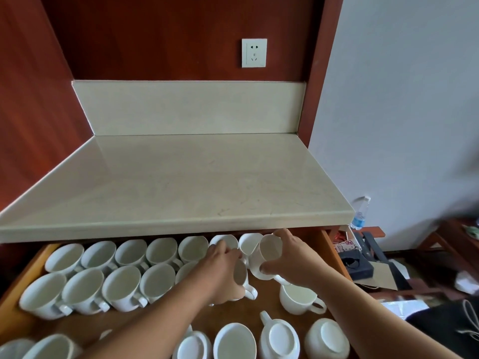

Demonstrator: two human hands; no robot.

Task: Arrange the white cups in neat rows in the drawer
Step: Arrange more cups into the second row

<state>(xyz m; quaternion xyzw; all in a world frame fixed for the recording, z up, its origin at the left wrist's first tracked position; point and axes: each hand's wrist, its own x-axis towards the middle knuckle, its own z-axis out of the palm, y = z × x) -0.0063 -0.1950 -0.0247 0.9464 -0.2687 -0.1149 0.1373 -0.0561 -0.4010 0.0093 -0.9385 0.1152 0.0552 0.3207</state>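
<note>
Left hand point(223, 268) and right hand point(295, 257) are each gripping white cups point(268, 251) below the countertop point(181, 177), apparently finishing two rows point(124, 255); loose cups point(234, 343) are waiting.

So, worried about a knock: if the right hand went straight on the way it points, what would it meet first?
Likely the back-row cup just beyond the tilted cup the right hand grips, under the countertop edge; depth is unclear.

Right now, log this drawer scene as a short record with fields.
drawer: open brown wooden drawer under the beige stone countertop
back rows: two rows of white ceramic cups, mouths up
front: loose cups, some upside down
left hand: grip round a white cup
right hand: grip on a tilted white cup
</note>
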